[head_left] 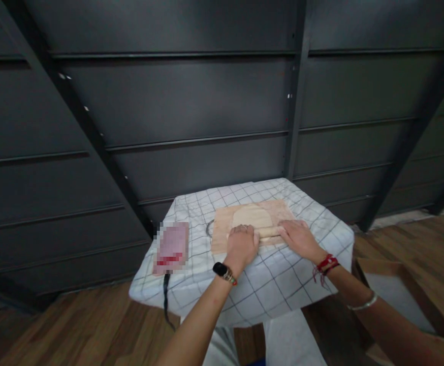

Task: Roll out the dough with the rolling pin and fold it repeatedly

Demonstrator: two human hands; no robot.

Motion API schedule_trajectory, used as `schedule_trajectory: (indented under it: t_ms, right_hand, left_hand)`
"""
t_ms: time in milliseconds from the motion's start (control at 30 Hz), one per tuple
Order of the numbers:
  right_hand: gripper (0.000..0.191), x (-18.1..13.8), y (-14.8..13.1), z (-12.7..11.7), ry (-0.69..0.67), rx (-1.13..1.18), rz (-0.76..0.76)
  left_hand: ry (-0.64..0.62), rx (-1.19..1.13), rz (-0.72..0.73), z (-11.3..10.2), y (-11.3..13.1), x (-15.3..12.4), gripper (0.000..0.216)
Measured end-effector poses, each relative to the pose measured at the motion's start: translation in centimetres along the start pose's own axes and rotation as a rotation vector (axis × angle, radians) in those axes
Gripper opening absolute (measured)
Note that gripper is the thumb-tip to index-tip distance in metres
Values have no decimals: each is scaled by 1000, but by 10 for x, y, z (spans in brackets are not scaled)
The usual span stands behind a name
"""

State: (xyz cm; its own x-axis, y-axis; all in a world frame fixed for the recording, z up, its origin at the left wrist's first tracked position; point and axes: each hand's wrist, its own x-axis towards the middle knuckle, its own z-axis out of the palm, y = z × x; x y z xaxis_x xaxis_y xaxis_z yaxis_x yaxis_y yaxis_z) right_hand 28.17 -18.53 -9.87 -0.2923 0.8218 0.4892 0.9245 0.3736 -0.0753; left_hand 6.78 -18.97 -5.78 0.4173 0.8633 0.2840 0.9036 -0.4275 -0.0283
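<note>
A flat, pale sheet of dough [252, 215] lies on a wooden board [220, 241] in the middle of the cloth-covered table. Across its near edge runs a wooden rolling pin [268, 232]. My left hand [243, 243] is closed over the pin's left part, with a dark-banded watch on the wrist. On the pin's right end rests my right hand [297, 238], fingers curled over it; red cords and a bangle circle that arm. The palms and the undersides of the fingers are hidden.
The table wears a white checked cloth [275, 284]. At its left lies a pinkish, pixelated flat item [172, 246] with a black strap [166, 300] hanging over the edge. A grey panelled wall [207, 101] stands behind. An open cardboard box [408, 284] sits on the right.
</note>
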Motion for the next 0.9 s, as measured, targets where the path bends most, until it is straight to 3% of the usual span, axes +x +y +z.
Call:
schedule_trajectory:
  t_ms: [233,400,533,700,800,900]
  right_hand:
    - [31,-14,-2,9,112,-41,1]
    - [29,-23,-4,8,99,-43,18]
    - [30,-24,-6,-5,75,-32,-54]
    - [27,14,-14,-32,124,-27,-152]
    - [25,55,-19,-39,63,17,-222]
    - [25,91,-22,-30,-42,65,-252]
  left_hand:
    - [153,-22,12,17,1,-16,41]
    - [147,-40,22,29,2,-30,51]
    - [86,-73,66,25,-6,-29,51]
    - [57,-101,64,1,-35,1,51]
    - [86,-80,-16,-10,-59,24,50]
    - [47,-51,-93,-6,-78,37,46]
